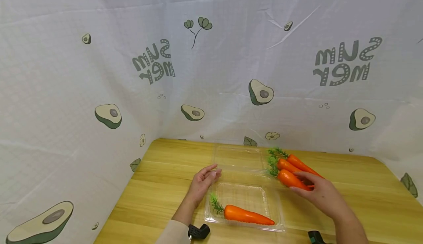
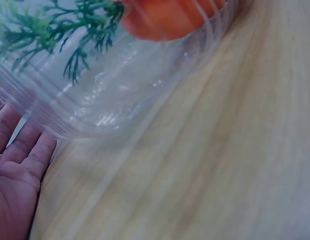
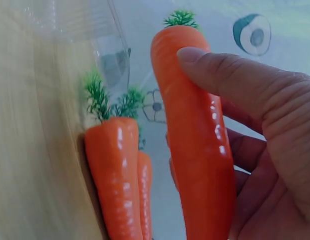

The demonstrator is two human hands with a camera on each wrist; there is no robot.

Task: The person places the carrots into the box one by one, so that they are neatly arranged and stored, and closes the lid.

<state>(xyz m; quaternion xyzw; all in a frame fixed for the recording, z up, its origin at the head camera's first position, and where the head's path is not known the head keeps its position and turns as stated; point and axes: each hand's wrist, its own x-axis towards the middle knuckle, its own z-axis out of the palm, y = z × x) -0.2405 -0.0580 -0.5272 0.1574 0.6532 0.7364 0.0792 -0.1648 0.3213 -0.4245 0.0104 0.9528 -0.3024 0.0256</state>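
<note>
My right hand [image 1: 322, 194] grips an orange carrot [image 1: 288, 179] with a green leafy top, thumb along its near side in the right wrist view. Two more carrots [image 3: 114, 175] lie just beyond it on the table. A clear plastic clamshell box [image 1: 279, 214] stands open in front of me, its lid [image 1: 239, 157] folded back toward the wall. One carrot [image 1: 246, 214] lies across the front of the box, leafy top to the left. At the box's left edge rests my left hand [image 1: 202, 183], its fingers [image 2: 42, 150] extended against the plastic.
The wooden table [image 1: 155, 189] meets a white cloth [image 1: 224, 60] printed with avocados at the back and left. Black wrist-camera parts [image 1: 199, 232] show at the front near both forearms.
</note>
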